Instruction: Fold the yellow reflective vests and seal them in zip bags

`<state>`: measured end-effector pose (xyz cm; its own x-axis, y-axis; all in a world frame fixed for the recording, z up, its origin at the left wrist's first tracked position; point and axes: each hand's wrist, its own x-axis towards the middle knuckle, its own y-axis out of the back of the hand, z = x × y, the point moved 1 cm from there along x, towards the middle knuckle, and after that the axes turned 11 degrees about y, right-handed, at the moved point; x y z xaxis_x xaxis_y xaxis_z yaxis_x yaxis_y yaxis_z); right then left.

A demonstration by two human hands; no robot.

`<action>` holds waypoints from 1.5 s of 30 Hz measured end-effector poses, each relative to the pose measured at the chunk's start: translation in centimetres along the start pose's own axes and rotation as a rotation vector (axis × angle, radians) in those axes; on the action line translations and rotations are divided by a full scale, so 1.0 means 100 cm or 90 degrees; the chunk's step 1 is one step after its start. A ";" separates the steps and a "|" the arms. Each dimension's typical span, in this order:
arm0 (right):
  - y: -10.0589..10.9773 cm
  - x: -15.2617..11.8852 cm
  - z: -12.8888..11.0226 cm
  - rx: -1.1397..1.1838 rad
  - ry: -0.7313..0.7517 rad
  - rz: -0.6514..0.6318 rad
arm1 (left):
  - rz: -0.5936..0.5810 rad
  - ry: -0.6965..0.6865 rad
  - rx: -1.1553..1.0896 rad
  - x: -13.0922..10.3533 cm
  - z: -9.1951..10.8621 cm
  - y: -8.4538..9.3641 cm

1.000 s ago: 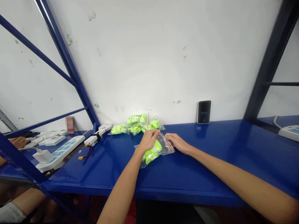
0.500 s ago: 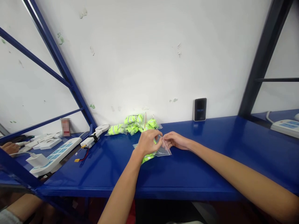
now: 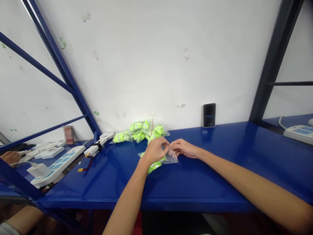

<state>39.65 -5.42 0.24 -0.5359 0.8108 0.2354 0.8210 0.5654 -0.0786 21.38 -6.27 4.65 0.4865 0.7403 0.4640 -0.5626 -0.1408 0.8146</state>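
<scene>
My left hand [image 3: 156, 150] and my right hand [image 3: 184, 148] meet at the open end of a clear zip bag [image 3: 171, 157], each pinching its edge near the seal. Inside the bag is a folded neon-yellow reflective vest [image 3: 154, 166], partly covered by my left hand and lying on the blue table. Behind my hands, against the wall, several more bagged yellow vests [image 3: 139, 126] lie in a heap.
On the blue table [image 3: 207, 182], a phone-like device with a lit clock [image 3: 209, 115] leans on the wall. To the left lie a small white fan [image 3: 107, 134], a battery with wires [image 3: 92, 150] and a power strip [image 3: 60, 164]. Another person's hand [image 3: 10, 157] shows at the far left.
My fingers have shifted slightly along the bag's edge, both hands still pinching it. The view has moved very little, and the other things stay where they were.
</scene>
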 end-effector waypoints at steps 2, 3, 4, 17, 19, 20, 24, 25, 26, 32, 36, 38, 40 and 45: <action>0.000 0.000 -0.001 -0.007 0.002 -0.008 | 0.005 -0.001 -0.010 0.000 0.000 0.000; 0.000 0.000 -0.001 -0.009 0.002 -0.011 | 0.009 -0.004 -0.015 -0.001 -0.001 0.000; -0.001 0.000 -0.002 -0.010 0.001 -0.010 | 0.012 -0.009 -0.019 -0.001 -0.001 0.000; -0.006 0.003 0.005 -0.076 0.000 0.047 | 0.017 0.028 0.025 -0.001 -0.001 -0.006; -0.008 0.004 0.004 -0.110 0.006 0.039 | 0.017 0.027 0.042 -0.001 -0.002 -0.009; -0.009 0.005 0.004 -0.131 0.013 0.034 | 0.018 0.024 0.055 -0.001 -0.002 -0.010; -0.012 0.008 0.005 -0.227 0.061 0.042 | 0.024 0.006 0.101 0.000 -0.002 -0.014; -0.012 0.008 0.006 -0.245 0.067 0.060 | 0.029 0.002 0.099 -0.001 -0.002 -0.014; -0.011 0.008 0.006 -0.259 0.068 0.081 | 0.042 0.001 0.090 -0.001 -0.003 -0.013; -0.005 0.000 0.001 -0.385 0.117 0.178 | 0.236 0.076 -0.061 -0.006 -0.013 0.004; -0.010 -0.007 -0.014 -0.579 0.305 0.113 | 0.224 0.137 -0.059 -0.010 -0.023 0.020; -0.013 -0.008 -0.016 -0.552 0.264 0.038 | 0.179 0.200 0.007 -0.020 -0.031 0.029; -0.015 -0.007 -0.015 -0.518 0.178 -0.018 | 0.132 0.298 0.101 -0.034 -0.041 0.038; -0.017 0.002 -0.008 -0.508 0.086 -0.021 | -0.009 0.503 0.227 -0.073 -0.063 0.050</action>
<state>38.30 -6.34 1.19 -0.5758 0.7413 0.3450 0.7259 0.2694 0.6328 10.78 -8.25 3.18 -0.1886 0.9649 0.1827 -0.2531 -0.2276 0.9403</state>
